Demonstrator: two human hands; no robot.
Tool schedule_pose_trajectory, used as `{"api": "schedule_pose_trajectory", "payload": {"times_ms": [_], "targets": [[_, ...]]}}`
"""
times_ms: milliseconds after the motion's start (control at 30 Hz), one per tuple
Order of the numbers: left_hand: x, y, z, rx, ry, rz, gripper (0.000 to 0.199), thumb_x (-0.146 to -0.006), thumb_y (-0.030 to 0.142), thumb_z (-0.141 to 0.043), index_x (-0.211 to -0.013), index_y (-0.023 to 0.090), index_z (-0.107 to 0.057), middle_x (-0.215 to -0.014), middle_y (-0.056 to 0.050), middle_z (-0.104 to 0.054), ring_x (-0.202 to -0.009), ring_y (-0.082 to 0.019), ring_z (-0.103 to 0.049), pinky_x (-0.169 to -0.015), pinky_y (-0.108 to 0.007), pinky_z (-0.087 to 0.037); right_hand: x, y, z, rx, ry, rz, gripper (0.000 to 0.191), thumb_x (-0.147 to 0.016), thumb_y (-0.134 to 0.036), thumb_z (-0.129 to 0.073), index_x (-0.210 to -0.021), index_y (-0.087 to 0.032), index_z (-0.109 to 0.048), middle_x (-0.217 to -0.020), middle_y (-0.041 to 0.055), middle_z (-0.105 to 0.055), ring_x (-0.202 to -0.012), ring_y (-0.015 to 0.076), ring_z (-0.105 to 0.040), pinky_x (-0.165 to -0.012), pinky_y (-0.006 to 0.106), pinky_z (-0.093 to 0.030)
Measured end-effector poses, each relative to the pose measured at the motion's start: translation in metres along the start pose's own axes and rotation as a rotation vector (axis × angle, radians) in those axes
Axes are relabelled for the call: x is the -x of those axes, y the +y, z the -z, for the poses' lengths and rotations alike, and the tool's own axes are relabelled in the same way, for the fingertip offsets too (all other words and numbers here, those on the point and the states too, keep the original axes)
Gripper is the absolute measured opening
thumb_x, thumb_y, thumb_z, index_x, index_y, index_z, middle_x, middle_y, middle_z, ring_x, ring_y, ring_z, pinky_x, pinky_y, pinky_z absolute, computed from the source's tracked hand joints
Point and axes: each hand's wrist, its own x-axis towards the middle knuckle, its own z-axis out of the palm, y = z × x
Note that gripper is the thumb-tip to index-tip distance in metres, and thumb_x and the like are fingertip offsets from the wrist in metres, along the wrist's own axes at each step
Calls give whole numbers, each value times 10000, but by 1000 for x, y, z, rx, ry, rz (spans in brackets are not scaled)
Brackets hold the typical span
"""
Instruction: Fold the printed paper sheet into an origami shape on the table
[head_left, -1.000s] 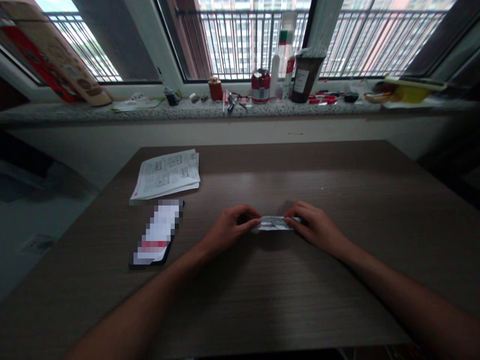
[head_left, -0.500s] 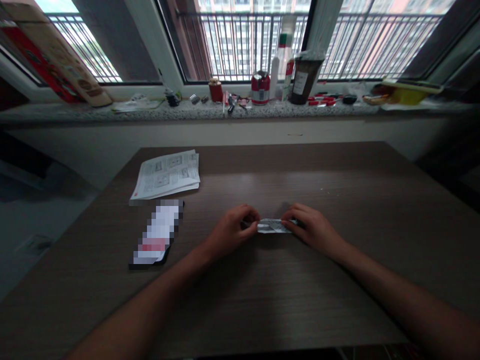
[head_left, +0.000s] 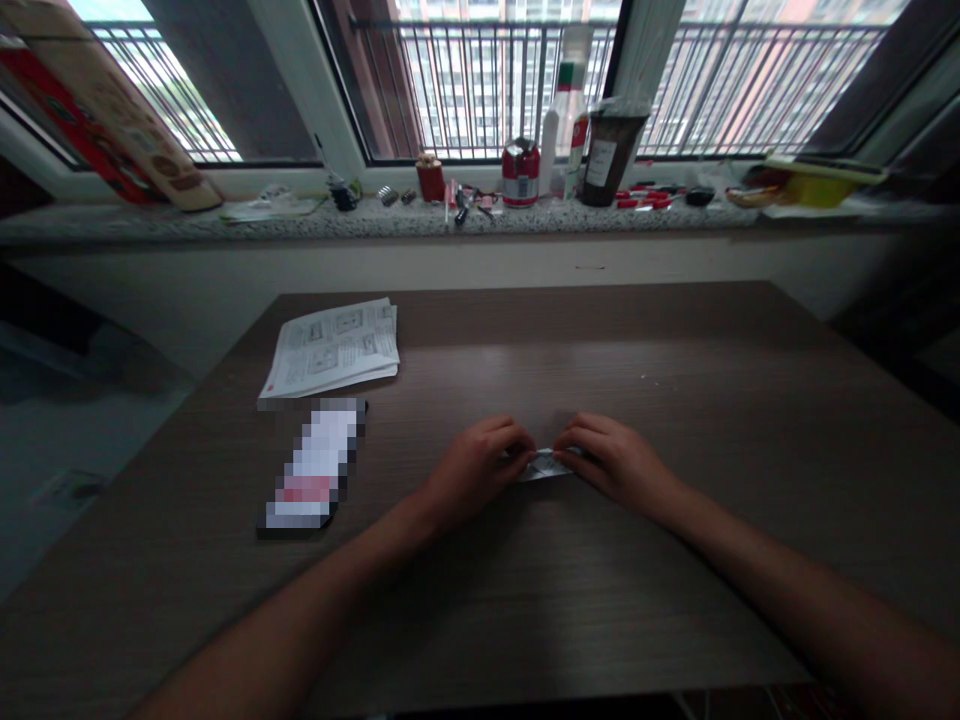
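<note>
A narrow strip of folded printed paper (head_left: 546,466) is held between my two hands above the middle of the table. My left hand (head_left: 480,468) pinches its left end between thumb and fingers. At its right end, my right hand (head_left: 613,458) has its fingers closed on the paper. The fingertips of both hands are close together, and they cover both ends of the strip.
On the brown table (head_left: 675,600), a stack of printed sheets (head_left: 334,350) lies at the back left, with a phone (head_left: 319,465) nearer me. A windowsill (head_left: 270,228) behind bears a red can (head_left: 520,175), a dark cup (head_left: 606,155) and a bottle (head_left: 574,120).
My left hand has moved right along the paper, so the hands are closer together. Less of the strip shows, and it sits slightly lower and more tilted.
</note>
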Motion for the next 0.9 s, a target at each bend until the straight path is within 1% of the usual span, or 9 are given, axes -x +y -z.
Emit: {"api": "schedule_pose_trajectory", "payload": {"times_ms": [133, 300, 433, 500, 600, 700, 800, 900], "targets": [[0, -1, 4, -2, 6, 2, 63, -952, 138, -650, -904, 163, -683, -896, -28, -637, -819, -162, -625, -741, -279, -488, 0, 9, 1, 5, 2, -9, 125, -1024, -292, -618, -1041, -206, -707, -1005, 76, -684, -943, 224, -655, -808, 355, -521], [0, -1, 4, -79, 5, -25, 63, -916, 108, -660, -930, 167, -676, -923, -34, -636, -862, -179, -623, -766, -294, -492, 0, 12, -4, 32, -9, 15, 174, -1051, -286, -564, -1008, -202, -710, -962, 69, -657, -907, 216, -634, -785, 350, -510], [1, -1, -2, -89, -8, -61, 67, -973, 208, -665, -1014, 184, -713, -994, -52, -659, -899, -192, -641, -791, -309, -507, 0, 6, -7, 56, -14, 23, 201, -1057, -298, -552, -996, -199, -716, -945, 70, -646, -886, 215, -623, -763, 344, -498], [1, -1, -4, -88, -22, -66, 86, -992, 248, -664, -1012, 189, -724, -995, -51, -664, -900, -193, -647, -799, -312, -510, -1, 4, -7, 55, -23, 23, 202, -1055, -307, -556, -1000, -201, -719, -938, 70, -646, -885, 218, -622, -760, 344, -499], [-1, -2, -4, -87, -28, -43, 105, -1010, 229, -637, -988, 182, -728, -960, -45, -664, -869, -182, -652, -785, -299, -506, -2, 3, -4, 26, -22, 27, 180, -1046, -310, -578, -1027, -204, -721, -952, 71, -659, -906, 222, -627, -776, 348, -506], [-1, -2, -1, -79, -19, -10, 100, -999, 195, -631, -972, 182, -727, -941, -43, -667, -857, -180, -652, -776, -293, -505, -2, 8, 0, -9, 3, 17, 147, -1025, -316, -618, -1055, -215, -722, -1000, 77, -682, -950, 227, -635, -812, 364, -516], [-1, -3, 3, -56, -17, -5, 95, -987, 174, -626, -970, 180, -719, -943, -45, -670, -860, -182, -649, -769, -294, -506, -1, 15, 3, -24, 24, -6, 138, -1013, -326, -638, -1001, -217, -721, -975, 69, -685, -915, 216, -643, -797, 357, -521], [0, -5, 3, -59, -18, -17, 98, -991, 177, -616, -972, 179, -712, -956, -51, -671, -860, -181, -644, -773, -298, -502, 1, 19, 2, -42, 3, -11, 160, -1019, -324, -631, -943, -215, -719, -920, 54, -672, -883, 204, -643, -776, 337, -516]]}}
